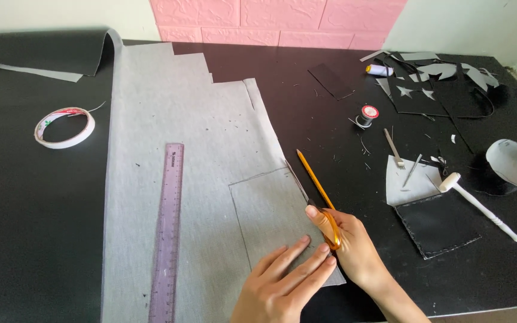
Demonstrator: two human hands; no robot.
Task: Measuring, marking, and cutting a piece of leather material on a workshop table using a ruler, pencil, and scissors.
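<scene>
Grey sheet [210,197] lay on bench [31,239]. My left hand [282,287] pressed it flat, fingers spread. Right hand [354,245] squeezed orange scissors [329,224] at pencil line. I judged slow snips best.

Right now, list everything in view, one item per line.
grey sheet: 1, grey, table centre-left
ruler: 1, purple, on grey sheet
tape roll: 1, white, far left
scissors: 1, orange handles, in right hand
pencil: 1, orange, by sheet's edge
thread spools: 2, white and dark, far right
mallet: 1, white, right
black piece: 1, black, right front
left hand: 1, flat on sheet
right hand: 1, holding scissors
</scene>
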